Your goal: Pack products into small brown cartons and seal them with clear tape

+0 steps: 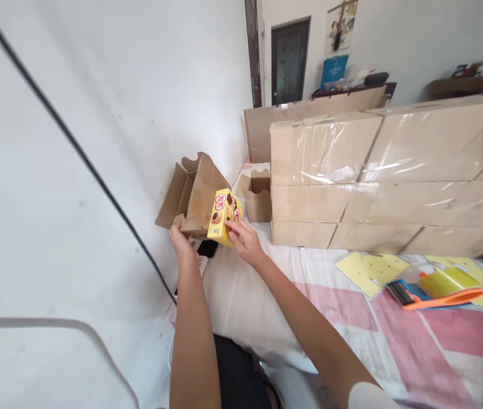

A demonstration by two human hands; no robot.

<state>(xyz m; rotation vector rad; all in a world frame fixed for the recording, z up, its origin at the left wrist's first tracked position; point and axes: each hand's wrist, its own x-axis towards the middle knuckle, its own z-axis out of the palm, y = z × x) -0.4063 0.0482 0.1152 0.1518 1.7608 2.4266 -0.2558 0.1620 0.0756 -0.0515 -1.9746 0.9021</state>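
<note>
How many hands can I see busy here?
2. The left hand holds the open brown box at its lower edge; the right hand holds the small yellow box in front of it. No other hands show.

Bright, diffuse light fills the scene — white glare streaks the clear tape [330, 152] on the carton stack [377, 201] at right. Shadows fall faintly on the left wall [96, 113]; small print on the yellow box [219, 211] blurs, and distortion stretches the right edge.
</note>
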